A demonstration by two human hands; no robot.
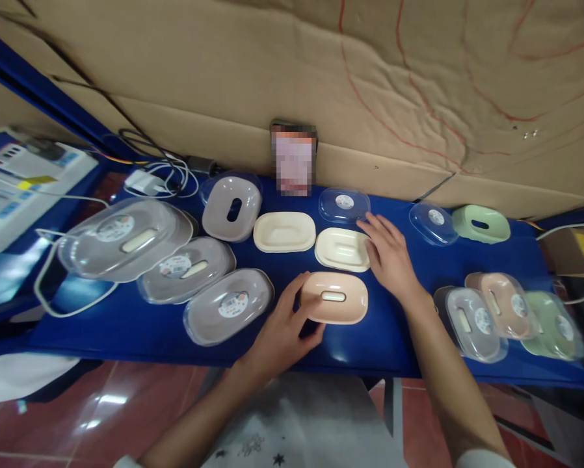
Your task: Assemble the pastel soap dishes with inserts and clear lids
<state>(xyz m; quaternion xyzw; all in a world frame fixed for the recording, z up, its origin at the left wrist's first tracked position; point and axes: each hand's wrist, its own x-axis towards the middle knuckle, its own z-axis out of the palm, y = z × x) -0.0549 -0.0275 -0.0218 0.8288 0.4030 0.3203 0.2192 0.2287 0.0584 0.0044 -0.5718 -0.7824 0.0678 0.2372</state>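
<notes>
My left hand (287, 318) grips the left end of a peach plastic box (353, 299) near the table's front. A cream strip shows through the slot in its top. My right hand (387, 250) is open, its fingers stretched toward a clear lid (331, 207) with a round sticker. Its thumb side overlaps the right end of a cream oval tray (328, 250); whether they touch I cannot tell. Another cream tray (285, 240) lies to the left. Behind that stands a grey slotted cover (218, 208), propped on a clear lid.
Several grey boxes with clear lids (214, 312) fill the left side of the blue table (370, 351). At right are grey, peach and green lidded boxes (504, 305), a clear lid (426, 227) and a green slotted cover (497, 227). A phone (294, 159) leans on the cardboard; cables (175, 175) lie left.
</notes>
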